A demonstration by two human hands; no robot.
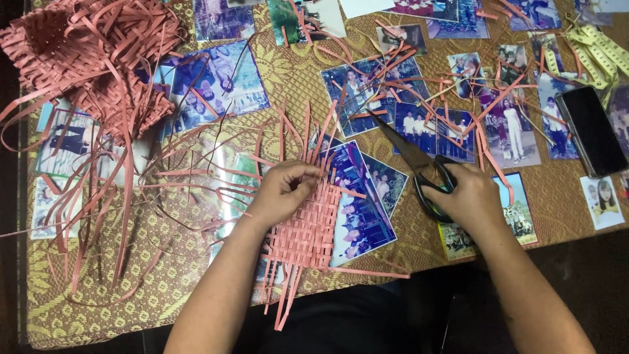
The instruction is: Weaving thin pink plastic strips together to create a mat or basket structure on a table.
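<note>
Surface: gold patterned cloth covers the tabletop (pixel 196 288), strewn with photographs under a clear sheet.
Left hand (pixel 283 189): fingers (pixel 308 176) curled down, pressing the top edge of a small pink woven mat (pixel 306 226).
Woven mat: lies flat near the tabletop's front edge, loose strip ends fanning above and hanging below.
Right hand (pixel 468 196): fingers closed through the handles of black scissors (pixel 414 164), blades shut, pointing up-left.
Farther out: pink woven basket (pixel 92 46) far left, dark phone (pixel 593 131) far right, yellow measuring tape (pixel 599 52) beyond it.
</note>
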